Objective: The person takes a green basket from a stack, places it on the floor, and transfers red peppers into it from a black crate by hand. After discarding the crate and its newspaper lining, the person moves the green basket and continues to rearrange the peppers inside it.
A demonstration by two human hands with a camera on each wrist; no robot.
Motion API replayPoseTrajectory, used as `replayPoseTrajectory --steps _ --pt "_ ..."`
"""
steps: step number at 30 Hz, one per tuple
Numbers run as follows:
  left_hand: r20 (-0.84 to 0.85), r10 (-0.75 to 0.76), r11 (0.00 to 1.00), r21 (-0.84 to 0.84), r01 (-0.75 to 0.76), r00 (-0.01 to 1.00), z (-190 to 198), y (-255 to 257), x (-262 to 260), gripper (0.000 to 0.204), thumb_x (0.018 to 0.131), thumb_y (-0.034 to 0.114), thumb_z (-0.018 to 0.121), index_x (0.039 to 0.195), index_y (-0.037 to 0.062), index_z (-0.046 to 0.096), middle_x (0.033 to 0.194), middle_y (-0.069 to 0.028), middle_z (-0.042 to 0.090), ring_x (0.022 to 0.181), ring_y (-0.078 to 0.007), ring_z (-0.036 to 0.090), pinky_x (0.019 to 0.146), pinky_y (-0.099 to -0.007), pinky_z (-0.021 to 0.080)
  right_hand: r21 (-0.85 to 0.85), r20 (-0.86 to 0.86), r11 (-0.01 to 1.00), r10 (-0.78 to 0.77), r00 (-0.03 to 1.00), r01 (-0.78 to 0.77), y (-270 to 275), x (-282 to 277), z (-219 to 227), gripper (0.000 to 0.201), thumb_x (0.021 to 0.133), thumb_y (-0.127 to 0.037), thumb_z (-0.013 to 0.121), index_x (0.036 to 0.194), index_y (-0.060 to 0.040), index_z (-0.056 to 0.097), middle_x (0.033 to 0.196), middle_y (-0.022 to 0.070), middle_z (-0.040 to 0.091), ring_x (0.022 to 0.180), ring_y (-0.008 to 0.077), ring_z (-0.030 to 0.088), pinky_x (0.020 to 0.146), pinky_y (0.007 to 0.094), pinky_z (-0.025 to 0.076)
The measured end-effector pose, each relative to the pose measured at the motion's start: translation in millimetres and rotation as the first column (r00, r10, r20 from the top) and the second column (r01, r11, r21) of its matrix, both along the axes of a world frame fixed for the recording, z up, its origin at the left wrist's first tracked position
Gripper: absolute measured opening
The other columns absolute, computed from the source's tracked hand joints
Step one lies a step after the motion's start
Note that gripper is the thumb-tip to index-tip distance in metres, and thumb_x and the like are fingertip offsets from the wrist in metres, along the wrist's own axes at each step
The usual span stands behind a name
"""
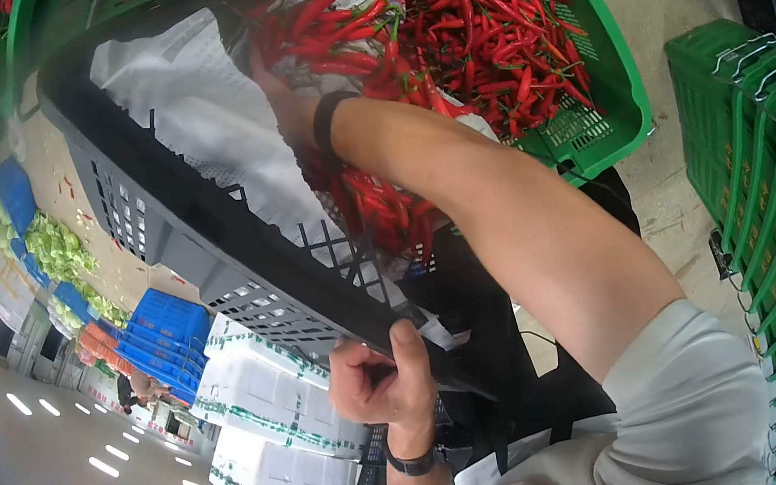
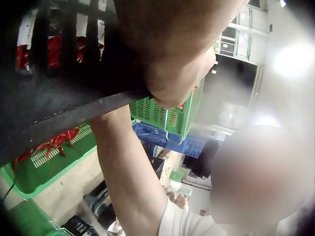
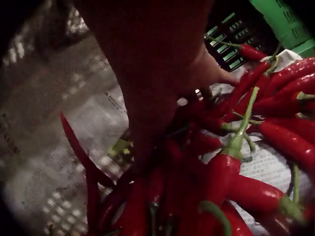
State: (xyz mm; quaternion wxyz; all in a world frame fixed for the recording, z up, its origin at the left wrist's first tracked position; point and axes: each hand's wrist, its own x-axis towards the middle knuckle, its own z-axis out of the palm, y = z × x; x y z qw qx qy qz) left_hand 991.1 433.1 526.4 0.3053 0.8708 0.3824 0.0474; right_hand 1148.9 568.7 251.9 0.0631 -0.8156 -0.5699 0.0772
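A black crate (image 1: 239, 255), lined with printed white sheets (image 1: 196, 100), stands tilted with red chili peppers (image 1: 388, 207) inside. My left hand (image 1: 383, 379) grips its near rim, fingers curled and thumb on the edge; the left wrist view shows this hand (image 2: 172, 73) close up against the crate. Inside the crate, my right hand (image 1: 282, 103) reaches down among the peppers. In the right wrist view the hand (image 3: 157, 83) is dark, its thumb by the peppers (image 3: 221, 182) and its other fingers hidden, so whether it holds any cannot be told.
Beyond the crate is a green basket (image 1: 632, 96) full of red peppers. Stacked green crates (image 1: 765, 216) stand at the right. White foam boxes (image 1: 265, 391) and blue crates (image 1: 161, 337) are at the left, with leafy greens (image 1: 58, 247) farther off.
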Motion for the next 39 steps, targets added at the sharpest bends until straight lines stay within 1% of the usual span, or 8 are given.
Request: replayPoseTrajectory --steps 6,10,15,22,29,32,34,39 --pt "-0.005 0.068 0.997 -0.024 -0.068 0.998 1 0 -18 0.031 0.079 0.019 0.076 0.072 0.0050 0.050 0.060 0.0008 0.051 0.050 -0.0059 0.037 0.048 -0.0207 0.027 -0.282 -0.066 0.958 -0.066 0.996 0.045 -8 26 26 0.042 0.090 -0.036 0.049 0.131 -0.0269 0.054 0.141 0.0097 0.043 0.130 0.0402 0.035 0.092 0.0763 0.027" --pt "-0.464 -0.127 0.992 -0.044 0.121 0.876 5 2 -45 0.010 0.084 0.005 0.049 0.091 0.0075 0.056 0.086 -0.0079 0.051 0.087 -0.0239 0.048 0.076 -0.0366 0.038 -0.309 -0.267 0.950 -0.142 0.953 0.055 -22 48 29 0.047 0.084 -0.034 0.060 0.122 -0.0074 0.061 0.133 0.0179 0.048 0.127 0.0371 0.039 0.093 0.0679 0.034" --pt "-0.015 0.125 0.989 0.086 -0.124 0.992 -20 5 -45 0.028 0.079 0.013 0.071 0.071 0.0055 0.045 0.061 0.0016 0.041 0.057 -0.0093 0.035 0.052 -0.0247 0.026 -0.326 -0.211 0.938 -0.194 0.958 0.118 -61 63 36 0.035 0.087 -0.026 0.057 0.120 -0.0152 0.063 0.123 0.0122 0.055 0.114 0.0355 0.050 0.079 0.0604 0.045" --pt "0.158 0.197 0.977 0.055 -0.208 0.968 -17 -4 -6 0.030 0.077 0.010 0.075 0.069 0.0044 0.046 0.055 0.0043 0.038 0.050 -0.0044 0.031 0.047 -0.0206 0.022 -0.277 -0.290 0.960 -0.043 0.956 -0.041 -157 97 45 0.032 0.083 -0.020 0.058 0.115 -0.0203 0.065 0.108 0.0099 0.066 0.102 0.0315 0.063 0.079 0.0417 0.054" --pt "0.115 0.335 0.940 -0.110 -0.323 0.935 -9 -3 -1 0.030 0.077 0.009 0.075 0.068 0.0054 0.047 0.057 0.0058 0.039 0.051 -0.0030 0.033 0.047 -0.0194 0.024 -0.215 -0.306 0.922 -0.375 0.875 0.321 -274 132 47 0.066 0.064 -0.010 0.072 0.127 -0.0220 0.055 0.120 0.0079 0.057 0.109 0.0303 0.056 0.086 0.0430 0.051" --pt "0.180 0.328 0.942 -0.129 -0.309 0.927 -12 -4 2 0.031 0.077 0.008 0.075 0.067 0.0058 0.046 0.057 0.0060 0.040 0.052 -0.0027 0.034 0.047 -0.0190 0.024 0.120 -0.434 0.930 -0.264 0.861 0.346 -239 97 73 0.059 0.065 -0.017 0.073 0.121 -0.0134 0.058 0.121 0.0109 0.056 0.108 0.0323 0.056 0.086 0.0435 0.050" --pt "0.163 0.333 0.941 -0.117 -0.317 0.929 -9 -6 9 0.031 0.077 0.008 0.075 0.067 0.0058 0.046 0.057 0.0058 0.041 0.052 -0.0028 0.034 0.047 -0.0190 0.024 0.008 -0.611 0.968 -0.195 0.767 0.253 -187 58 97 0.057 0.064 -0.026 0.076 0.116 -0.0107 0.060 0.124 0.0132 0.054 0.113 0.0343 0.053 0.093 0.0434 0.046" --pt "0.135 0.360 0.931 -0.121 -0.345 0.923 -11 -7 6 0.032 0.077 0.010 0.075 0.066 0.0055 0.045 0.056 0.0050 0.042 0.051 -0.0029 0.036 0.047 -0.0193 0.025 0.071 -0.334 0.997 -0.015 0.942 0.041 -81 -32 44 0.055 0.076 -0.041 0.067 0.127 -0.0199 0.057 0.140 0.0118 0.042 0.133 0.0381 0.033 0.105 0.0676 0.020"
